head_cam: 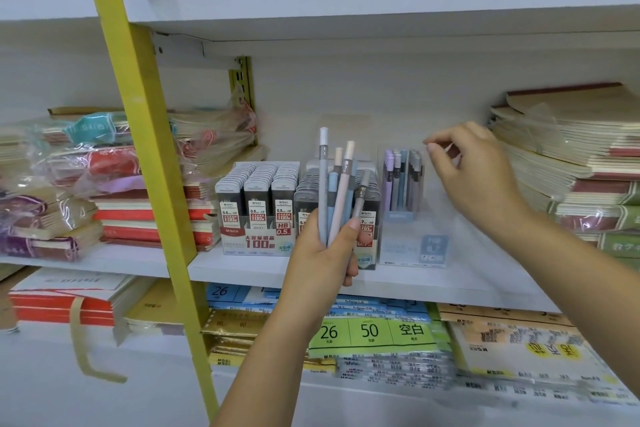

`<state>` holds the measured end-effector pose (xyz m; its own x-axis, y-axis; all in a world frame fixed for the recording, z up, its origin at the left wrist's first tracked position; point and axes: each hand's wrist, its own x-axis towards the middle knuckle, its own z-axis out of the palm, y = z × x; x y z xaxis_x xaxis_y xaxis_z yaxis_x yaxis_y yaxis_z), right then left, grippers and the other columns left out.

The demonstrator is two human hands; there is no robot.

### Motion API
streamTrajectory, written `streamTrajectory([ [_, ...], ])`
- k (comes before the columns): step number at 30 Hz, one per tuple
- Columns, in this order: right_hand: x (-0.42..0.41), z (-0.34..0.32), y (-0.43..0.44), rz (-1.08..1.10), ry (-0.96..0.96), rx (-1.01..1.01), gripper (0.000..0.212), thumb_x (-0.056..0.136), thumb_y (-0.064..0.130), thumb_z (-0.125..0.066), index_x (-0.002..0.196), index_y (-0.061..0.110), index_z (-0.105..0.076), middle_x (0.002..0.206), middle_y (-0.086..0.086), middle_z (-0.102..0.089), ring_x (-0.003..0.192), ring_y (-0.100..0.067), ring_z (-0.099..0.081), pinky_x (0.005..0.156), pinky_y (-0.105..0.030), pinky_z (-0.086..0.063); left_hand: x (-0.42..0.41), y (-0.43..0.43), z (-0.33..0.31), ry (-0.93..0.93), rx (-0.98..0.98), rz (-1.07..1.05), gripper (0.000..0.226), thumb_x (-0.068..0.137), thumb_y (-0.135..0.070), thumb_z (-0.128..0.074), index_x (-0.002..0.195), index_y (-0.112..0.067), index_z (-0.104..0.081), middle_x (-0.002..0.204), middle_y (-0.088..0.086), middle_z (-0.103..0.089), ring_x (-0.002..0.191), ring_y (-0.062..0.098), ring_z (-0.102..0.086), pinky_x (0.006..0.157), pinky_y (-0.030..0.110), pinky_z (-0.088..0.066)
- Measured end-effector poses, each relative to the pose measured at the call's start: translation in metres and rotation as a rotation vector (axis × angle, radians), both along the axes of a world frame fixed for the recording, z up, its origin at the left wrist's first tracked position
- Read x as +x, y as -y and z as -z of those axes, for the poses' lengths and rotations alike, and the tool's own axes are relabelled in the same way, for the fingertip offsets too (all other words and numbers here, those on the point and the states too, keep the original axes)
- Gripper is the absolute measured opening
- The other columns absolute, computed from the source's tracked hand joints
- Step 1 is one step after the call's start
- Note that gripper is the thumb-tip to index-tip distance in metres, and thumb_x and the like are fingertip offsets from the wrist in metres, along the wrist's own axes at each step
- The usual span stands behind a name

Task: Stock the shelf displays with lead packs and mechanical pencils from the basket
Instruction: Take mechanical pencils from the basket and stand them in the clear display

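Standing upright, pastel mechanical pencils [341, 191] bunched.

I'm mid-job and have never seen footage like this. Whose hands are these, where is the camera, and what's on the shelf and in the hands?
There is no robot here: a person is working with bare hands, and the single picture comes from a wide-angle camera on their head, looking forward and down. That is why the shelf edges bend.

The left hand grips a bunch of mechanical pencils upright, in grey, blue and pink. The right hand hovers over the clear pencil display, fingers pinched; I cannot tell whether it holds anything.

On the white shelf, left of that display, stand two display boxes of lead packs, one half hidden behind the left hand. Stacks of notebooks lie on both sides. No basket is in view.
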<state>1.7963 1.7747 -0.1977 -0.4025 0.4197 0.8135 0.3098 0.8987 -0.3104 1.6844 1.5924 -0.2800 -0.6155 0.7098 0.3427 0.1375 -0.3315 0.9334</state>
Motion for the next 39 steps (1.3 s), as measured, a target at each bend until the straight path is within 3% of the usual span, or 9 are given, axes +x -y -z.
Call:
streamTrajectory([
  [4, -0.003, 0.002, 0.055, -0.396, 0.122, -0.454, 0.024, 0.09, 0.04, -0.059, 0.114, 0.039, -0.058, 0.083, 0.008, -0.072, 0.074, -0.003, -0.066, 0.064, -0.017, -0.054, 0.002, 0.0, -0.002, -0.017, 0.028, 0.064, 0.007, 0.1, -0.034, -0.058, 0.101, -0.039, -0.063, 0.085, -0.003, -0.072, 0.053, 0.009, -0.051, 0.05, 0.021, -0.045],
  [10, -0.004, 0.002, 0.063, -0.603, -0.052, -0.747, 0.022, 0.091, 0.011, -0.062, 0.112, 0.017, -0.061, 0.079, 0.001, -0.075, 0.068, -0.009, -0.07, 0.055, -0.018, -0.053, 0.005, 0.001, -0.001, -0.037, 0.007, 0.087, 0.013, 0.101, -0.034, -0.055, 0.113, -0.03, -0.06, 0.087, -0.001, -0.074, 0.056, 0.008, -0.056, 0.053, 0.021, -0.049],
  [13, 0.004, -0.015, 0.048, -0.587, -0.245, -0.654, 0.02, 0.094, 0.007, -0.057, 0.106, 0.022, -0.055, 0.081, 0.0, -0.075, 0.071, -0.014, -0.071, 0.056, -0.022, -0.054, 0.002, 0.003, -0.001, -0.016, -0.01, 0.049, 0.012, 0.102, -0.032, -0.054, 0.112, -0.028, -0.057, 0.084, -0.003, -0.074, 0.053, 0.007, -0.055, 0.049, 0.021, -0.048],
  [16, 0.015, -0.032, 0.032, -0.492, -0.311, -0.372, 0.027, 0.095, 0.01, -0.058, 0.102, 0.034, -0.046, 0.085, 0.001, -0.074, 0.078, -0.011, -0.07, 0.062, -0.018, -0.052, -0.001, 0.002, 0.0, -0.036, -0.009, 0.011, 0.008, 0.102, -0.03, -0.053, 0.107, -0.026, -0.057, 0.078, -0.007, -0.071, 0.049, 0.005, -0.049, 0.047, 0.019, -0.044],
  [21, 0.006, -0.026, 0.01, -0.275, -0.097, -0.174, 0.022, 0.089, 0.018, -0.067, 0.098, 0.03, -0.051, 0.091, 0.002, -0.068, 0.082, -0.014, -0.067, 0.075, -0.032, -0.055, 0.0, 0.002, 0.0, -0.052, -0.019, 0.012, 0.007, 0.102, -0.029, -0.053, 0.105, -0.025, -0.058, 0.076, -0.007, -0.069, 0.048, 0.005, -0.047, 0.046, 0.02, -0.041],
  [23, 0.0, -0.019, 0.004, -0.197, -0.012, -0.106, 0.019, 0.088, 0.019, -0.069, 0.099, 0.022, -0.055, 0.09, 0.006, -0.066, 0.078, -0.005, -0.063, 0.072, -0.021, -0.048, 0.0, 0.002, 0.001, -0.057, -0.026, 0.018, 0.007, 0.102, -0.029, -0.052, 0.104, -0.025, -0.057, 0.077, -0.008, -0.069, 0.048, 0.005, -0.047, 0.046, 0.019, -0.041],
  [28, -0.001, -0.011, -0.006, -0.168, -0.025, -0.134, 0.02, 0.087, 0.022, -0.07, 0.098, 0.023, -0.054, 0.083, 0.009, -0.064, 0.071, 0.003, -0.057, 0.064, -0.009, -0.039, -0.002, 0.004, 0.002, -0.064, -0.034, 0.012, 0.008, 0.102, -0.029, -0.052, 0.103, -0.023, -0.057, 0.076, -0.007, -0.069, 0.048, 0.005, -0.046, 0.047, 0.019, -0.042],
  [32, 0.005, -0.01, -0.006, -0.229, -0.056, -0.173, 0.02, 0.087, 0.019, -0.07, 0.098, 0.023, -0.054, 0.082, 0.002, -0.066, 0.075, -0.015, -0.063, 0.07, -0.026, -0.048, -0.001, 0.003, 0.002, -0.068, -0.031, 0.019, 0.007, 0.103, -0.029, -0.053, 0.103, -0.023, -0.057, 0.075, -0.007, -0.069, 0.048, 0.006, -0.047, 0.046, 0.019, -0.042],
  [39, 0.008, -0.002, -0.009, -0.217, 0.052, -0.159, 0.021, 0.085, 0.016, -0.072, 0.096, 0.023, -0.054, 0.081, 0.006, -0.065, 0.077, -0.018, -0.066, 0.073, -0.036, -0.054, 0.003, 0.0, 0.003, -0.07, -0.031, 0.025, 0.007, 0.102, -0.028, -0.053, 0.104, -0.023, -0.057, 0.076, -0.008, -0.069, 0.048, 0.006, -0.046, 0.046, 0.019, -0.042],
])
